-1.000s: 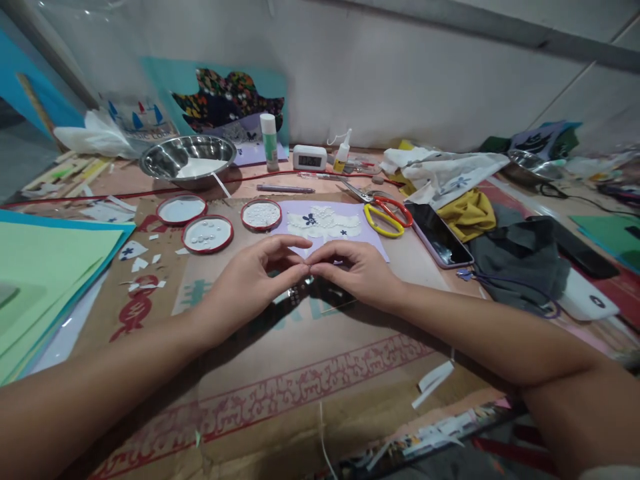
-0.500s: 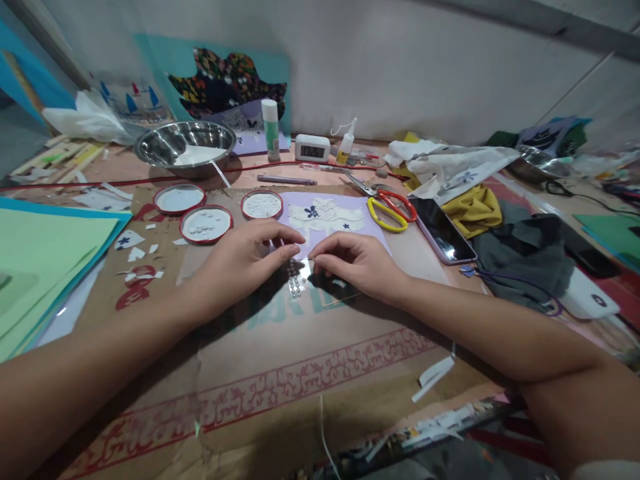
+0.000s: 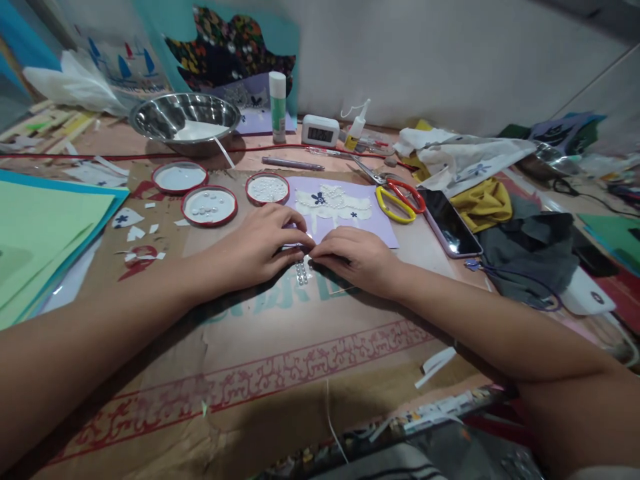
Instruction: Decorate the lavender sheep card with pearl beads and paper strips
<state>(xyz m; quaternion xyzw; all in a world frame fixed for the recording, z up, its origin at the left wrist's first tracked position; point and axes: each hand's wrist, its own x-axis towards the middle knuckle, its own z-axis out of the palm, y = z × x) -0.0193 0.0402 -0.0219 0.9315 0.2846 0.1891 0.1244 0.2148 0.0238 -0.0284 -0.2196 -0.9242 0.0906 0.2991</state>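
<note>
My left hand and my right hand meet fingertip to fingertip at the middle of the cardboard. Between and below their fingers lies a small clear strip of round pearl-like beads. Both hands are closed in a pinch at this strip; their fingers hide its upper end. Just beyond them is a purple card bearing a white fabric cutout with pearl beads and dark blue flowers. Red-rimmed lids hold small white beads and larger beads.
Scissors with red and yellow handles and a phone lie on the right. Behind stand a steel bowl, a glue stick, a clock and a glue bottle. Coloured paper lies at left.
My fingertips have come together over the bead strip, where a gap stood between them before. The whole view has shifted slightly, so the things at the back appear higher.
</note>
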